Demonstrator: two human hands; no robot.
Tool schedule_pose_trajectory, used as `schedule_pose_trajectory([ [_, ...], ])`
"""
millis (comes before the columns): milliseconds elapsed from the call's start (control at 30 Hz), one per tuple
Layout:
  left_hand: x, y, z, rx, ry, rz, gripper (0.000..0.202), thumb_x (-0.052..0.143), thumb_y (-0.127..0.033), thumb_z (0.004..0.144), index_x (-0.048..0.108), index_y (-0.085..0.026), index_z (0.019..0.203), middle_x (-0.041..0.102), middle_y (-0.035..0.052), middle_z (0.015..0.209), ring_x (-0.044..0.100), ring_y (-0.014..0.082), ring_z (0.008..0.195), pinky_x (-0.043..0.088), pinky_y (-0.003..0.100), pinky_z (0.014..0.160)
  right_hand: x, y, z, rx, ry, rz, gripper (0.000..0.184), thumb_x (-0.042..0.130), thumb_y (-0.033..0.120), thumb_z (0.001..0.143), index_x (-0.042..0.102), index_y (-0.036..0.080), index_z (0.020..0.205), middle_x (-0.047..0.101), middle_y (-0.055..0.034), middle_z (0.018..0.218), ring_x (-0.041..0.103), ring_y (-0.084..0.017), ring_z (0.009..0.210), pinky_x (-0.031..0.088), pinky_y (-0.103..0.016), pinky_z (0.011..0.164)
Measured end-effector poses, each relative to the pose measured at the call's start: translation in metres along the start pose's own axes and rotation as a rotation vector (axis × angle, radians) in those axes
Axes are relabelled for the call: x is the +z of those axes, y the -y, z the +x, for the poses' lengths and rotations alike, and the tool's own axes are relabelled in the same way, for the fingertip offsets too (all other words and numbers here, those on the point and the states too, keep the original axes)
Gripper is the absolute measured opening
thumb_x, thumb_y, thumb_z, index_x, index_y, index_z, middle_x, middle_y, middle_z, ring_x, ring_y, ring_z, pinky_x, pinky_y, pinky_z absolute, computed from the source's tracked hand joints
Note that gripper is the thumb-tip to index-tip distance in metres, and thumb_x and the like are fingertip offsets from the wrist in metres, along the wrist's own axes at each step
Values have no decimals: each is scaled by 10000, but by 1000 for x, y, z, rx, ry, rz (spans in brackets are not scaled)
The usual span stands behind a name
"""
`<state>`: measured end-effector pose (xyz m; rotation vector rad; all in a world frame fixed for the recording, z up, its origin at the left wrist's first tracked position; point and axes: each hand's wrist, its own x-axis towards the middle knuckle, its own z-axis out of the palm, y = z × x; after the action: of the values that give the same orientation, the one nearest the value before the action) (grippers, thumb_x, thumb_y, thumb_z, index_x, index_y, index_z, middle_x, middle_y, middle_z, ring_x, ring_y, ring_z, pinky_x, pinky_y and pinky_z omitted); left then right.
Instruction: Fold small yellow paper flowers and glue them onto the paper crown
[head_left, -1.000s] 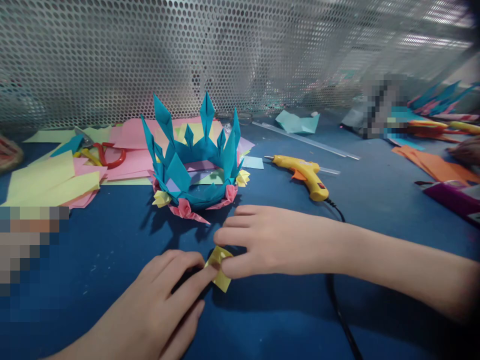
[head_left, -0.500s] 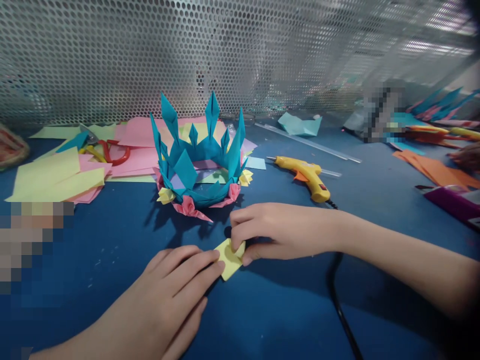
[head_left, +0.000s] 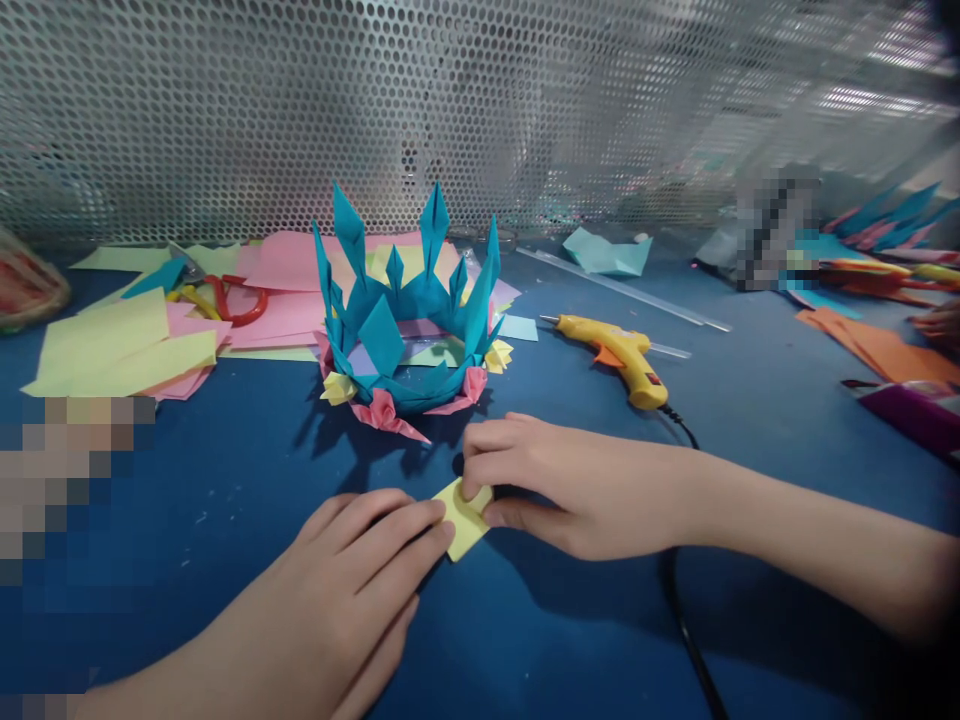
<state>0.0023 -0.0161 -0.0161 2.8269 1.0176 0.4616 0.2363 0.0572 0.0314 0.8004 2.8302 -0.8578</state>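
A small folded piece of yellow paper (head_left: 463,530) lies on the blue table. My left hand (head_left: 360,580) rests beside it, fingers stretched out, with two fingertips pressing its left edge down. From the other side, my right hand (head_left: 540,485) pinches the right corner of the paper between thumb and fingers, where a flap curls up. Just behind stands a teal paper crown (head_left: 420,395) with tall points, pink folded flowers (head_left: 384,410) and small yellow flowers (head_left: 338,388) around its base.
A yellow glue gun (head_left: 611,350) lies right of the crown, its black cord (head_left: 686,625) passing under my right arm. Clear glue sticks (head_left: 622,288) lie behind it. Coloured paper sheets (head_left: 112,345) and red-handled pliers (head_left: 244,305) are at the left. A perforated metal panel (head_left: 300,110) rises behind.
The view has shifted slightly, so the crown and glue gun appear a little further right. My right wrist sits slightly lower. Both hands stay on the yellow paper.
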Motion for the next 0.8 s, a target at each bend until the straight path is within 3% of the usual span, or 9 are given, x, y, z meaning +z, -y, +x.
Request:
schedule_pose_trajectory([
  [233, -9, 6, 4, 137, 31, 66, 516, 390, -56, 830, 469, -181, 1324, 554, -11, 1370, 504, 134, 1250, 436, 271, 1027, 6, 6, 0, 27, -15, -83, 91, 480, 91, 872, 543, 155, 862, 506, -33, 906, 495, -154, 749, 391, -360, 757],
  [333, -6, 7, 4, 135, 17, 67, 518, 384, -37, 811, 490, -190, 1295, 578, -13, 1343, 527, 127, 1227, 430, 260, 1030, 4, -1, 1, -9, -36, 39, 76, 521, 108, 887, 574, 154, 916, 536, -43, 962, 531, -163, 858, 395, -343, 798],
  [467, 2, 5, 5, 103, -100, 31, 518, 335, 1, 807, 513, -190, 1255, 613, 18, 1297, 535, 124, 1215, 411, 261, 1043, 0, -11, 2, -11, -50, 259, 98, 602, 146, 879, 609, 185, 968, 552, -30, 1013, 534, -155, 991, 404, -290, 854],
  [633, -3, 4, 9, 87, -8, -8, 494, 356, -18, 832, 514, -195, 1265, 616, 28, 1293, 533, 141, 1221, 440, 266, 1018, 2, -15, 6, 16, -60, 340, 96, 559, 199, 917, 653, 180, 923, 536, -23, 937, 543, -132, 893, 440, -243, 768],
  [800, 0, 4, 8, 86, -71, -45, 576, 336, 0, 792, 494, -199, 1309, 612, 36, 1300, 551, 161, 1193, 456, 289, 997, 10, -15, 10, 81, -175, 362, 109, 648, 190, 854, 642, 163, 959, 549, 11, 838, 485, -93, 692, 419, -200, 623],
])
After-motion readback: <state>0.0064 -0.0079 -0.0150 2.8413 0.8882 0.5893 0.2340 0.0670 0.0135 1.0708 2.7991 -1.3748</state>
